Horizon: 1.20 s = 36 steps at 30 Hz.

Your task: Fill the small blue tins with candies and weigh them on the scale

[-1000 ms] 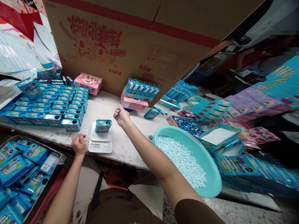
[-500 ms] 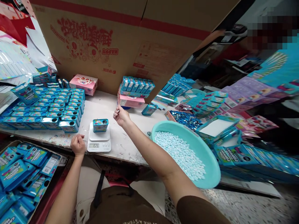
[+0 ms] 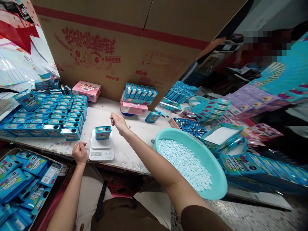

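A small blue tin (image 3: 103, 132) stands upright on a white digital scale (image 3: 102, 150), whose display reads about 152.8. My left hand (image 3: 80, 153) rests in a loose fist at the table's front edge, just left of the scale and touching neither it nor the tin. To the tin's upper right, my right hand (image 3: 119, 123) hovers above the table with its fingers pressed together; what they hold, if anything, is hidden. Under and beyond my right forearm sits a turquoise tub (image 3: 218, 166) with many pale blue candies (image 3: 185, 163) in it.
Rows of blue tins (image 3: 53, 122) fill the table's left side. An open carton of blue packs (image 3: 26, 179) is below them. A pink box (image 3: 87, 91) and stacked tins (image 3: 140, 93) stand before a large cardboard box (image 3: 96, 41). Lids (image 3: 190, 126) lie behind the tub.
My right hand has moved slightly left and down, closer to the tin. The camera view has shifted a little. The tin stays on the scale with the same reading, and my left hand remains closed.
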Each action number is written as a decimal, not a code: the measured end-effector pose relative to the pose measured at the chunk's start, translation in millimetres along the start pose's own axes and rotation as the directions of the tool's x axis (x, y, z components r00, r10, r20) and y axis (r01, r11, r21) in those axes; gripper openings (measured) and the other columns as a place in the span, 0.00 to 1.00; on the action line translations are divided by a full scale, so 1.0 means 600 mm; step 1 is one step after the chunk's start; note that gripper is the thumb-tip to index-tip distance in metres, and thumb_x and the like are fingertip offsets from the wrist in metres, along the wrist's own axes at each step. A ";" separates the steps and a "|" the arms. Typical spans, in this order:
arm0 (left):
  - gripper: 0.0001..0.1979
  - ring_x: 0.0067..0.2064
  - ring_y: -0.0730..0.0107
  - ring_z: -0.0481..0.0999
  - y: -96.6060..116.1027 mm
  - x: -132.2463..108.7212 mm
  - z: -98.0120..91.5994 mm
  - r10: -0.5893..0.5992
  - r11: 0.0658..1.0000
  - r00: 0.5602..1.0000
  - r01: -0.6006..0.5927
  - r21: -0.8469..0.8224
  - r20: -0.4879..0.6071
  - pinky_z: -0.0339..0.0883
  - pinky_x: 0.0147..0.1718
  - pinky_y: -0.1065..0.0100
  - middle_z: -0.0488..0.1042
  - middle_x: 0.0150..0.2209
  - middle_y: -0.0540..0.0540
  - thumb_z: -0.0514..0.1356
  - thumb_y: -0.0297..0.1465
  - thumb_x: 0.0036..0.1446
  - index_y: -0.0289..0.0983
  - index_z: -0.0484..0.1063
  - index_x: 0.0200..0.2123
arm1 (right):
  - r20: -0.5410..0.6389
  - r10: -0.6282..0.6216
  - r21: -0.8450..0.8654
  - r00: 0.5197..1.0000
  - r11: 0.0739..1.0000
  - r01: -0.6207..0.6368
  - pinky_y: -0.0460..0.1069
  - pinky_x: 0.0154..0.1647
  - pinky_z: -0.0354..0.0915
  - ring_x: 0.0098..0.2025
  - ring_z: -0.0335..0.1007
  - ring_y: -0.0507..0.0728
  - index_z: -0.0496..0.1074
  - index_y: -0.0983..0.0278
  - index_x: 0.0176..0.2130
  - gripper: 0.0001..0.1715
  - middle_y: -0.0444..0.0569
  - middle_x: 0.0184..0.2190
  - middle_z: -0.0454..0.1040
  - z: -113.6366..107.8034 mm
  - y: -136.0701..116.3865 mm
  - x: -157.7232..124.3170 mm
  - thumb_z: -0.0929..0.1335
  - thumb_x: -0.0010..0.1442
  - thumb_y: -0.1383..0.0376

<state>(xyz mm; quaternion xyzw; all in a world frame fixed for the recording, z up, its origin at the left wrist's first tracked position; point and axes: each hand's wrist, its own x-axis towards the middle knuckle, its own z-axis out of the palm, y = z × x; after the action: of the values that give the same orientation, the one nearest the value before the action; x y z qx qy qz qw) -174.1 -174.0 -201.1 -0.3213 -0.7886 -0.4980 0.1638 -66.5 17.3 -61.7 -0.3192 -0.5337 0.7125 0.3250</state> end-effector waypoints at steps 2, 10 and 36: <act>0.21 0.32 0.66 0.72 -0.002 -0.001 0.000 0.002 1.000 1.000 -0.002 0.000 0.004 0.63 0.38 0.65 0.74 0.25 0.44 0.45 0.34 0.64 0.37 0.71 0.25 | 0.033 0.022 0.033 0.999 0.999 -0.023 0.40 0.18 0.49 0.17 0.52 0.44 0.65 0.65 0.23 0.16 0.36 0.14 0.57 0.004 0.000 0.000 0.66 0.58 0.61; 0.19 0.33 0.66 0.72 -0.005 -0.004 -0.001 0.006 1.000 1.000 -0.006 -0.010 0.020 0.64 0.38 0.65 0.75 0.26 0.45 0.45 0.33 0.64 0.38 0.70 0.25 | 0.032 0.327 0.429 0.944 0.849 -0.309 0.38 0.15 0.47 0.16 0.52 0.44 0.61 0.64 0.25 0.13 0.37 0.16 0.57 0.007 -0.019 0.017 0.64 0.61 0.66; 0.17 0.32 0.66 0.72 -0.003 -0.017 -0.004 0.034 0.999 0.999 -0.034 -0.041 0.013 0.63 0.37 0.65 0.73 0.25 0.46 0.47 0.30 0.64 0.38 0.70 0.26 | -0.074 0.251 0.242 0.965 0.943 -0.227 0.42 0.24 0.62 0.17 0.66 0.49 0.63 0.64 0.23 0.20 0.35 0.10 0.54 0.036 0.001 -0.008 0.61 0.65 0.59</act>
<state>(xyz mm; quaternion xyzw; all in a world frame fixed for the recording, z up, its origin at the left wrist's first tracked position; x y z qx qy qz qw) -167.6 -180.2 -207.1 -0.3414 -0.7739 -0.5088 0.1604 -81.2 1.1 -57.1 -0.3781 -0.3867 0.7864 0.2983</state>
